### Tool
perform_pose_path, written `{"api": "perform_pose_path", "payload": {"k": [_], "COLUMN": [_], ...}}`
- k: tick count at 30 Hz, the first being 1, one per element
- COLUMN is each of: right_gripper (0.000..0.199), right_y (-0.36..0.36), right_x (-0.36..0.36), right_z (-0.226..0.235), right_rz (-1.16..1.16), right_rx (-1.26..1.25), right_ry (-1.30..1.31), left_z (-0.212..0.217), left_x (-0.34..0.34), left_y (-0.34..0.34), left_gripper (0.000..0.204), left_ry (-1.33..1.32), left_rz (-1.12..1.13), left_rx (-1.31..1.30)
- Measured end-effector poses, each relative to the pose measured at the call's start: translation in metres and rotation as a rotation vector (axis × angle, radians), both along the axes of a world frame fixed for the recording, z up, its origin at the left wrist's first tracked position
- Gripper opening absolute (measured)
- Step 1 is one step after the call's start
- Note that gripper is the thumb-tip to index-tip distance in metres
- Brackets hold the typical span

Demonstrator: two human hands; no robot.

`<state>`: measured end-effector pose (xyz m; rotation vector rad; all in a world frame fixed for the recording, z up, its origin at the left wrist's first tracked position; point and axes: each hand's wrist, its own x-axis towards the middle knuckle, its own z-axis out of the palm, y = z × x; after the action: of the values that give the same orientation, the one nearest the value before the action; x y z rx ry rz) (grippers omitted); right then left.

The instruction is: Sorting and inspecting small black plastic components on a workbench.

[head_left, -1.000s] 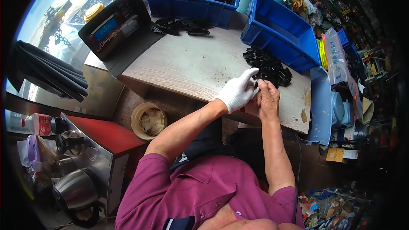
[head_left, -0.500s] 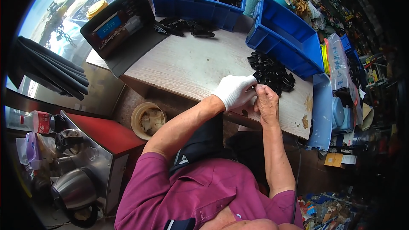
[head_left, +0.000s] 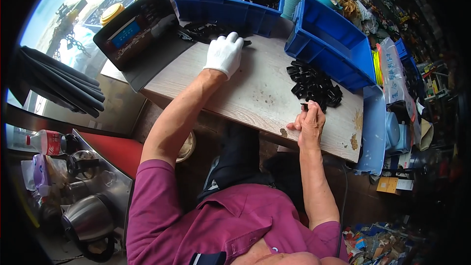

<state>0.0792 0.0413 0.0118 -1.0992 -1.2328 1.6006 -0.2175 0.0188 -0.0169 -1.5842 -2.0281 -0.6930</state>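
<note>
My left hand (head_left: pixel 224 55), in a white knitted glove, reaches to the far side of the table, over a small heap of black plastic parts (head_left: pixel 201 30). Its fingers are bent down together among those parts, and the tips are hidden. Bare and near the front edge, my right hand (head_left: pixel 310 125) pinches a small black plastic piece (head_left: pixel 304 106) between thumb and fingers. Just beyond it lies a pile of black plastic clips (head_left: pixel 314 82).
A blue bin (head_left: pixel 225 9) heaped with black parts stands at the back, and another blue bin (head_left: pixel 338 44) at the right. A tablet in a dark case (head_left: pixel 132 34) leans at the left. Below the table is a round bucket (head_left: pixel 189 148); an electric kettle (head_left: pixel 87 218) stands lower left.
My left hand has left my right hand and moved to the far left, over the small heap. The right hand stays near the pile, and a black piece now shows in its fingers.
</note>
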Motion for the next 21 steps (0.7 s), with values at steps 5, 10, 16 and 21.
{"api": "perform_pose_path", "payload": {"k": [5,10,16,21], "right_gripper": [0.029,0.028,0.030,0.031], "right_y": [0.001,0.002,0.000,0.000], "right_x": [0.001,0.003,0.003,0.005], "right_z": [-0.001,-0.003,-0.002,-0.004], "right_rz": [-0.002,0.025,0.013,0.005], "right_rx": [0.004,0.032,0.023,0.043], "right_ry": [-0.011,0.004,0.023,0.023], "left_z": [0.000,0.012,0.012,0.012], "left_x": [0.028,0.047,0.053,0.057], "left_y": [-0.006,-0.023,-0.041,-0.047], "left_gripper": [0.007,0.008,0.018,0.014], "left_ry": [-0.009,-0.077,-0.023,-0.053], "left_rz": [-0.208,-0.288,-0.120,0.014], "left_rx": [-0.072,-0.115,-0.107,-0.081]}}
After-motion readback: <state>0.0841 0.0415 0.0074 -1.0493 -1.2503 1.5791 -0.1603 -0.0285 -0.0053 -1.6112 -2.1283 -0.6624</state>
